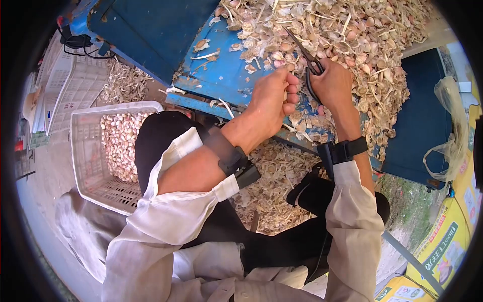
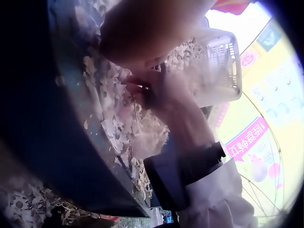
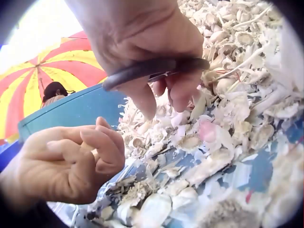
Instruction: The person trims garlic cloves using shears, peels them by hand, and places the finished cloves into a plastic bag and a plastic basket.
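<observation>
Dark-handled scissors [image 1: 308, 80] are gripped by the right hand [image 1: 333, 84], their blades pointing up and left over a heap of garlic cloves and dry skins [image 1: 367, 45]. In the right wrist view the right hand [image 3: 152, 38] has the black handle loop [image 3: 135, 75] around it, fingers down at the garlic. Just left of it is the left hand [image 1: 269, 100], palm turned up and fingers curled; the right wrist view shows nothing clear inside this hand [image 3: 71, 164]. In the left wrist view the left hand [image 2: 142, 35] is blurred, near the right hand [image 2: 164, 92].
The heap lies on a blue metal surface [image 1: 221, 68] with raised side panels. At left stands a white crate [image 1: 83, 146] holding garlic cloves [image 1: 119, 138]. Dry skins [image 1: 276, 176] cover the ground between the legs. A plastic bag [image 1: 453, 126] hangs at the right.
</observation>
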Available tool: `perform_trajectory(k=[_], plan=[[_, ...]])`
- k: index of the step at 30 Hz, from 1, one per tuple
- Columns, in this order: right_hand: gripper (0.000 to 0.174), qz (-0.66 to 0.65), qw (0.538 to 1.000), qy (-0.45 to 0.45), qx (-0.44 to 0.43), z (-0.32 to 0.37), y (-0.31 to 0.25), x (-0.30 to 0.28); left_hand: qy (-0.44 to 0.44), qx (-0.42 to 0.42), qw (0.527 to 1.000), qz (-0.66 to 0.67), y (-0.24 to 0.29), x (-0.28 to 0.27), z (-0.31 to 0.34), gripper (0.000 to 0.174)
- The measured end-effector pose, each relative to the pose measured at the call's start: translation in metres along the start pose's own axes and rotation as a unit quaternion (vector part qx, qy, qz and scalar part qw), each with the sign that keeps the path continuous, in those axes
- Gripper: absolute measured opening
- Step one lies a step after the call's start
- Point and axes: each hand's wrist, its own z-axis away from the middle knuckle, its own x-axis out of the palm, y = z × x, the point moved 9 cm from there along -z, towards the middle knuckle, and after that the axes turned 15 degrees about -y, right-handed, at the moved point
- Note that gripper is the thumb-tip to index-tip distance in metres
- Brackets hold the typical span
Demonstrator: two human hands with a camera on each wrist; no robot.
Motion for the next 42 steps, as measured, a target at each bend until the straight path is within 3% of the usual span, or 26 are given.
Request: perform_trajectory(k=[3,5,7,11,14,17,18,21,25,28,32,34,36,39,40,41,42], plan=[[0.018,-0.018,0.999,0.02,-0.038,0.004,-0.014,-0.004,0.008,0.009,1.0,0.01,0.0,-0.001,0.004,0.038],[0.016,-0.196,0.977,-0.078,-0.037,0.007,-0.007,-0.002,0.012,0.022,0.999,0.041,0.003,0.007,0.004,0.04],[0.013,-0.369,0.915,-0.157,-0.05,0.025,-0.023,-0.008,0.006,0.026,0.997,0.066,0.004,0.014,0.004,0.042],[0.017,-0.15,0.98,-0.135,0.007,0.044,0.017,-0.008,0.013,0.018,0.999,0.046,0.003,0.008,0.001,0.035],[0.02,0.02,0.996,-0.079,0.02,0.064,0.015,0.008,-0.003,-0.032,0.999,-0.025,-0.004,0.006,0.007,0.031],[0.019,-0.063,0.995,-0.072,0.027,0.069,0.021,0.005,-0.069,-0.057,0.989,-0.118,-0.014,0.016,0.011,0.035],[0.018,-0.163,0.982,-0.091,0.02,0.071,0.013,0.003,-0.094,-0.06,0.983,-0.148,-0.019,0.021,0.011,0.037],[0.017,-0.395,0.904,-0.16,0.01,0.075,-0.019,-0.015,-0.092,-0.095,0.99,-0.051,-0.028,0.032,0.015,0.043],[0.019,-0.32,0.947,0.017,0.032,0.023,0.045,-0.027,-0.091,-0.082,0.992,0.024,-0.027,0.029,0.008,0.038],[0.018,-0.025,0.996,0.081,0.02,0.002,0.035,-0.025,-0.074,-0.065,0.995,0.015,-0.019,0.026,0.008,0.029],[0.018,-0.033,0.997,0.073,0.023,0.001,0.025,-0.024,-0.086,-0.033,0.995,-0.03,-0.011,0.026,0.005,0.024],[0.021,-0.209,0.976,0.052,0.018,0.011,0.03,-0.025,-0.089,-0.006,0.994,-0.066,-0.002,0.03,0.003,0.024],[0.022,-0.378,0.926,0.016,0.001,0.029,0.018,-0.03,-0.101,0.02,0.99,-0.097,0.0,0.037,0.004,0.026],[0.025,-0.462,0.886,-0.018,-0.037,0.045,-0.001,-0.022,-0.2,0.044,0.978,-0.039,0.001,0.049,0.004,0.027],[0.026,-0.493,0.868,-0.021,-0.048,0.049,-0.004,-0.02,-0.193,0.039,0.979,-0.049,0.001,0.048,0.006,0.026],[0.029,-0.491,0.869,-0.051,-0.042,0.052,-0.007,-0.019,-0.185,0.035,0.98,-0.06,0.002,0.047,0.008,0.025],[0.029,-0.433,0.9,-0.043,-0.018,0.058,-0.002,-0.026,-0.177,0.031,0.981,-0.07,0.003,0.046,0.01,0.025]])
